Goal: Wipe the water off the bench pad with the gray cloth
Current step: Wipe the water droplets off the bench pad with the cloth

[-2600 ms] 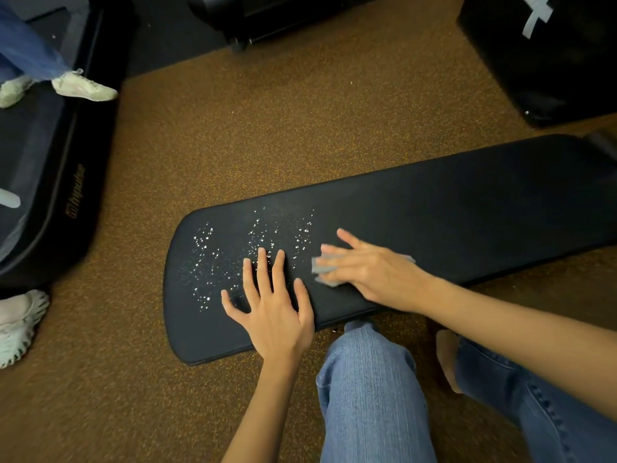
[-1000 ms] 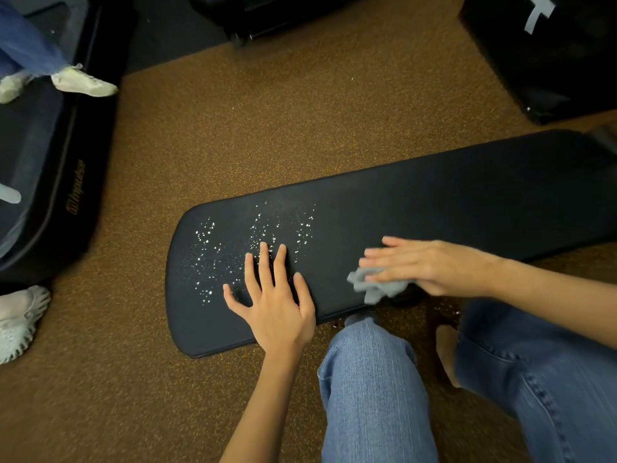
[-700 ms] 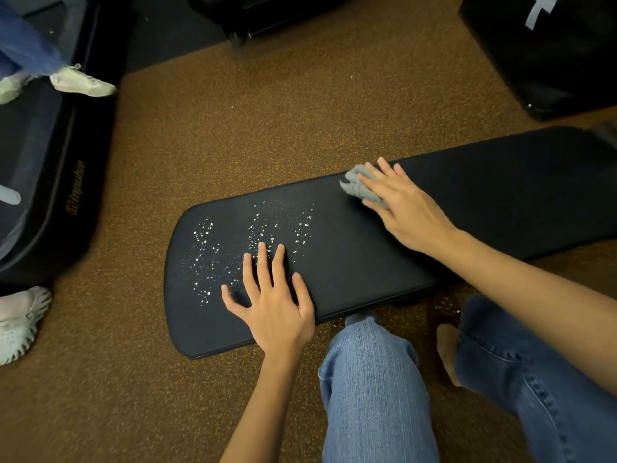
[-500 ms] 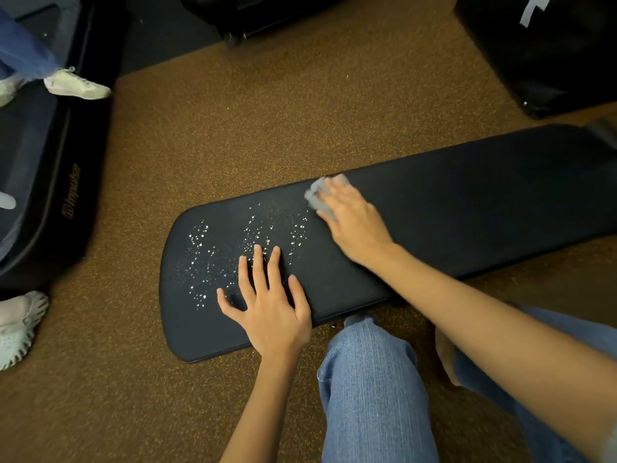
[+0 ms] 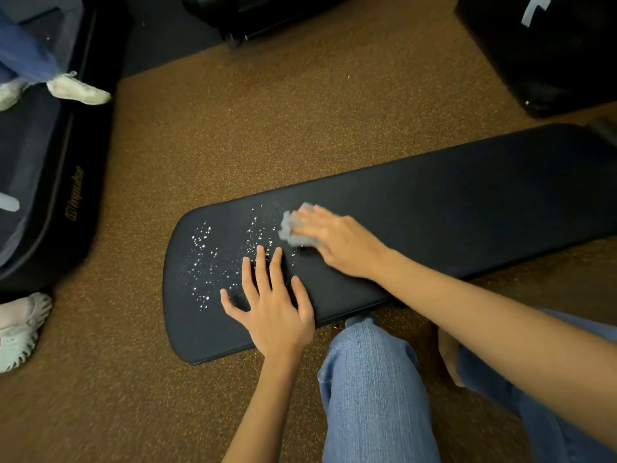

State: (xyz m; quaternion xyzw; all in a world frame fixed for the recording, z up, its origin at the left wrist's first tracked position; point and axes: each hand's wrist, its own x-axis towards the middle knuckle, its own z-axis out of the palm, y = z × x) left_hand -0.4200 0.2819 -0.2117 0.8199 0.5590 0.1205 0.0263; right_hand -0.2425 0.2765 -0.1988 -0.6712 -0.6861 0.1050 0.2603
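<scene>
Wiping at the droplet patch's right edge on the bench pad (image 5: 467, 202): right hand (image 5: 337, 242) presses the bunched gray cloth (image 5: 293, 228) under flattened fingers. Left hand (image 5: 273, 309) lies open, fingers spread, flat on the pad just below the water droplets (image 5: 207, 259). Risks: bunched cloth may smear rather than absorb; left fingers may block the sweep.
</scene>
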